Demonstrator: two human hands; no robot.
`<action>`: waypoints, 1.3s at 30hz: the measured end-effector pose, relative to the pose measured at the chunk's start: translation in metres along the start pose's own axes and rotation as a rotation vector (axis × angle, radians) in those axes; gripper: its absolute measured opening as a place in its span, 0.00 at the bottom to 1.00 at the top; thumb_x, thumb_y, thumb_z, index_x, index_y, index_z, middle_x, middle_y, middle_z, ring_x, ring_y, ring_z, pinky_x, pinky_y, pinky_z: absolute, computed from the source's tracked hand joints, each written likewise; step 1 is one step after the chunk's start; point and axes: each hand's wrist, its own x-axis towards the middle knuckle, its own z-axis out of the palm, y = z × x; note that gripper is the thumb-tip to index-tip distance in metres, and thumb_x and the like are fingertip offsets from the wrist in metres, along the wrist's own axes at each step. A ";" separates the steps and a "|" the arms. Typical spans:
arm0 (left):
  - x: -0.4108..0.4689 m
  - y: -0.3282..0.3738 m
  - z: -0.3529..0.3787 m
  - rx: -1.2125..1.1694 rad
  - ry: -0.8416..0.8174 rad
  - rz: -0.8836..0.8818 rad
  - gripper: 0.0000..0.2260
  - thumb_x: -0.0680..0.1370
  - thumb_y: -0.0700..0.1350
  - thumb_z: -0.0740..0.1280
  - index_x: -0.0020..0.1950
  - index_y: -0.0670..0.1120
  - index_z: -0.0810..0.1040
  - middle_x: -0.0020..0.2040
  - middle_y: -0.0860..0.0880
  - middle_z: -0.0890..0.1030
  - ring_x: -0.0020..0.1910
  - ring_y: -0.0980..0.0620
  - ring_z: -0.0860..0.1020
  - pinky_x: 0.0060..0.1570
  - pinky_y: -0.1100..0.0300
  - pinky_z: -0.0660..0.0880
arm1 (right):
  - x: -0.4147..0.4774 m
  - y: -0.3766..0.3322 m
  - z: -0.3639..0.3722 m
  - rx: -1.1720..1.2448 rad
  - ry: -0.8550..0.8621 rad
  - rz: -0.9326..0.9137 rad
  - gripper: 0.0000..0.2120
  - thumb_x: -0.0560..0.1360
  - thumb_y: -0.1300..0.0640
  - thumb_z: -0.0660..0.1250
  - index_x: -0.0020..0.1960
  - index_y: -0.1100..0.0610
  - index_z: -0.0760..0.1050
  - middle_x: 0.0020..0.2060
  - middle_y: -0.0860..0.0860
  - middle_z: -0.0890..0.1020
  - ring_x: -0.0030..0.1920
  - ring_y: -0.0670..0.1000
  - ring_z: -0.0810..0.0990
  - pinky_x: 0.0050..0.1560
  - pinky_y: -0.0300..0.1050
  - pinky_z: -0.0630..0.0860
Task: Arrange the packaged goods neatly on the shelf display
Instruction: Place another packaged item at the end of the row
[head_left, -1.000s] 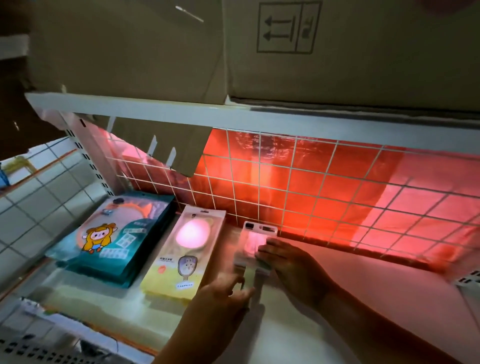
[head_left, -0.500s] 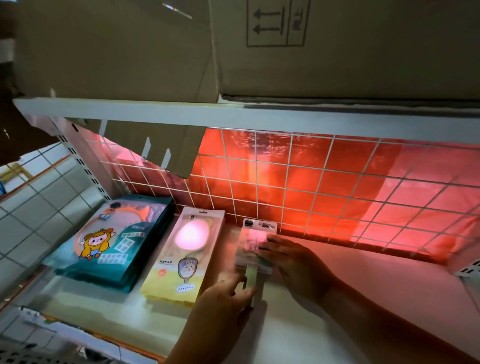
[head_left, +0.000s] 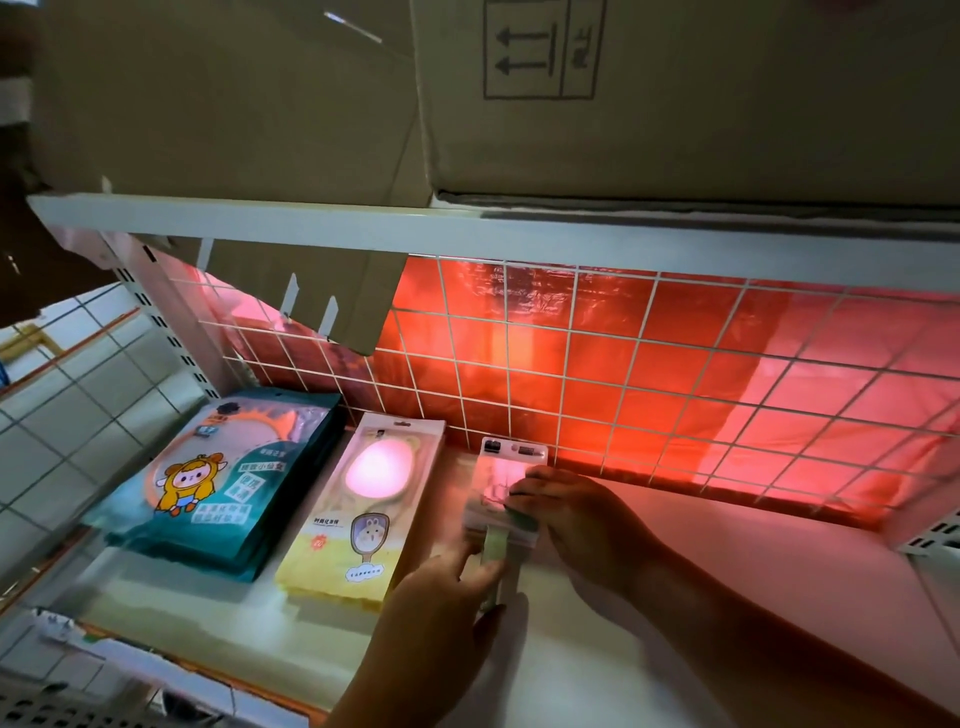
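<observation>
Since the earlier frames the clear pack (head_left: 506, 483) has barely shifted, and both hands have stayed on it. It lies flat on the white shelf (head_left: 753, 582), its top end close against the foot of the wire grid (head_left: 623, 364), just right of the yellow pack (head_left: 358, 519). A green handled item shows inside it; detail is blurred.

The right hand (head_left: 582, 519) grips the pack's right edge, fingers (head_left: 524, 486) curled over its face. The left hand (head_left: 441, 613) pinches the pack's near end, at the green handle, between thumb and forefinger.

The yellow pack lies flat beside a stack of teal packs (head_left: 223, 478) at the shelf's left end. A red sheet (head_left: 779, 415) hangs behind the grid. Cardboard boxes (head_left: 675, 114) sit on the shelf above.
</observation>
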 end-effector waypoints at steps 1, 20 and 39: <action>0.000 0.000 0.001 -0.004 0.007 -0.010 0.25 0.72 0.57 0.75 0.68 0.59 0.75 0.62 0.53 0.82 0.49 0.56 0.83 0.46 0.66 0.79 | 0.000 0.000 0.000 -0.007 0.000 -0.002 0.19 0.76 0.63 0.68 0.66 0.51 0.80 0.64 0.47 0.81 0.67 0.51 0.75 0.67 0.47 0.74; 0.013 0.010 0.009 0.161 -0.129 0.034 0.10 0.67 0.48 0.80 0.45 0.54 0.84 0.27 0.50 0.76 0.23 0.52 0.75 0.20 0.59 0.73 | 0.001 -0.006 -0.007 -0.028 -0.008 0.013 0.21 0.74 0.63 0.69 0.66 0.51 0.80 0.64 0.47 0.81 0.68 0.51 0.76 0.70 0.46 0.71; 0.017 0.002 -0.096 -0.033 0.040 0.042 0.25 0.76 0.66 0.61 0.72 0.63 0.68 0.69 0.58 0.76 0.66 0.53 0.75 0.63 0.53 0.73 | 0.023 -0.068 -0.081 -0.130 0.044 0.100 0.19 0.75 0.50 0.67 0.65 0.50 0.78 0.59 0.47 0.82 0.59 0.48 0.77 0.58 0.46 0.76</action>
